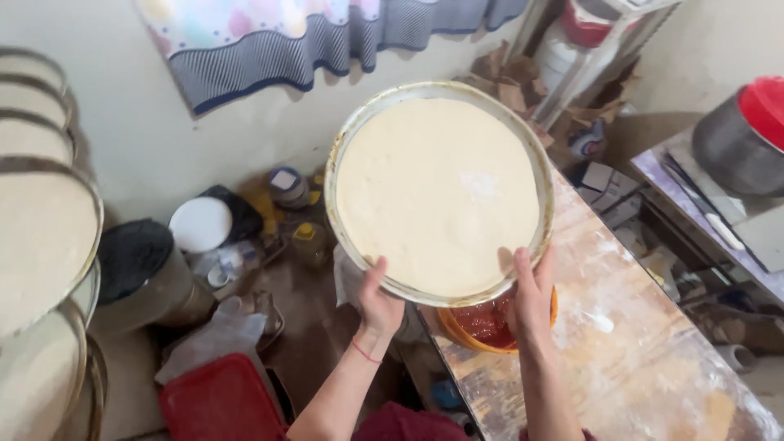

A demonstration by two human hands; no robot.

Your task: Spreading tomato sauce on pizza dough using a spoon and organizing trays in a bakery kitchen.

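A round metal pan (pixel 358 122) filled with pale flattened dough (pixel 437 192) is held up in front of me, tilted toward the camera. My left hand (pixel 378 300) grips its lower left rim, thumb over the edge. My right hand (pixel 531 296) grips the lower right rim, thumb resting on the dough side. Below the pan, partly hidden, sits an orange bowl of red sauce (pixel 484 325) on the floured wooden table (pixel 645 351).
Stacked pans of dough (pixel 41 237) stand at the left. On the floor lie a red lid (pixel 220 404), a dark bin (pixel 143 269), a white-lidded bucket (pixel 201 224) and bottles. A grey pot with a red lid (pixel 743 139) sits at the right.
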